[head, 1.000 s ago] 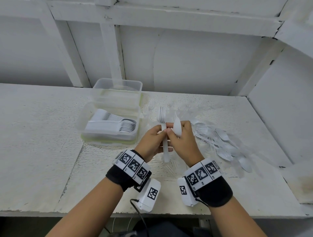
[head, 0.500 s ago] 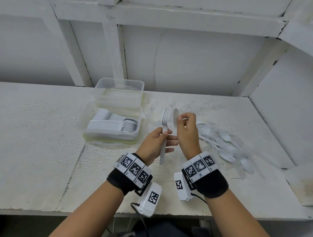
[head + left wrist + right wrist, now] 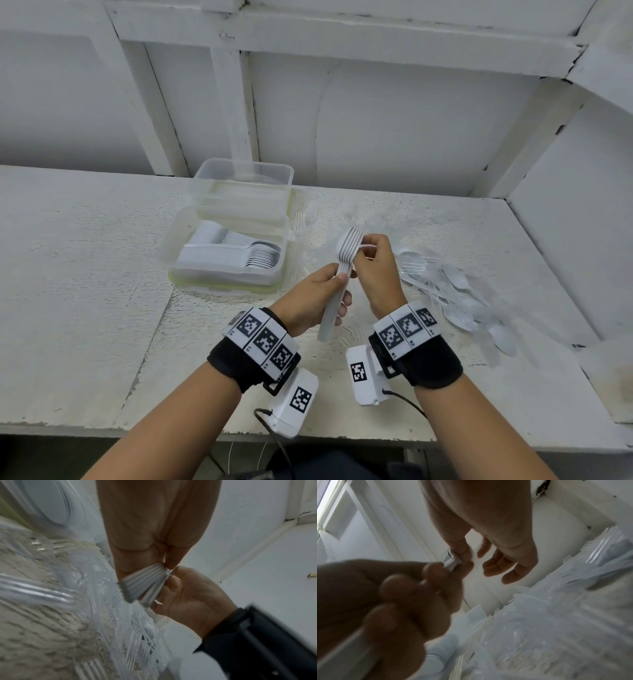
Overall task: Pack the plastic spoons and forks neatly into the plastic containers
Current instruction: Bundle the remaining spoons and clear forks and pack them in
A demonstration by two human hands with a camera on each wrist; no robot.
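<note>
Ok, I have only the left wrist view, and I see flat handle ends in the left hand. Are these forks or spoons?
Observer: Forks. The head view shows the tines of the stack of forks above the left hand.
Operator: Is anything packed already?
Observer: Yes. The near container holds nested spoons in rows.
Operator: Where are the loose spoons?
Observer: The loose spoons lie on the table, right of the right hand.
</note>
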